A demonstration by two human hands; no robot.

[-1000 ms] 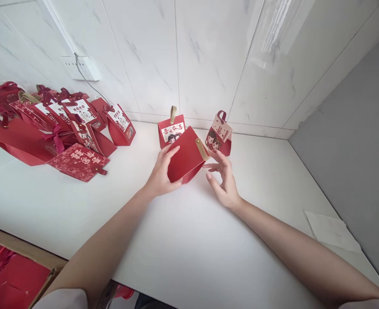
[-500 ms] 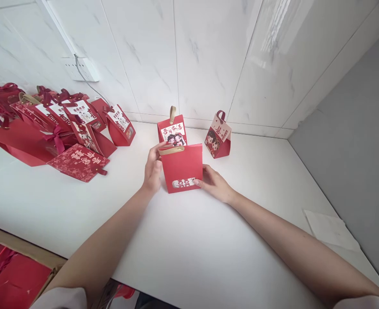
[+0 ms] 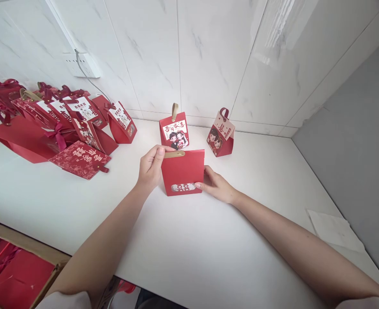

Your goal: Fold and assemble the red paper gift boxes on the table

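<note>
A red paper gift box (image 3: 184, 169) stands on the white table in front of me, its plain side with a small patterned window towards me. At its top left corner my left hand (image 3: 150, 167) pinches the upper edge, thumb by the gold ribbon strap (image 3: 175, 154). My right hand (image 3: 217, 184) grips the lower right side, thumb at the window and fingers behind the box. Just behind stands a red box with a cartoon couple (image 3: 176, 132) and an upright gold loop. Farther right is a pink and red box (image 3: 220, 135) with a dark red loop.
Many finished-looking red gift boxes (image 3: 86, 109) crowd the table's left side by the wall. A flat red printed piece (image 3: 81, 159) lies in front of them. A carton of red pieces (image 3: 18, 274) sits below the left edge. A white sheet (image 3: 334, 229) lies at right.
My left hand has closed in a pinch on the top left edge near the gold strap, which now lies lower and flatter. My right hand keeps its hold.
</note>
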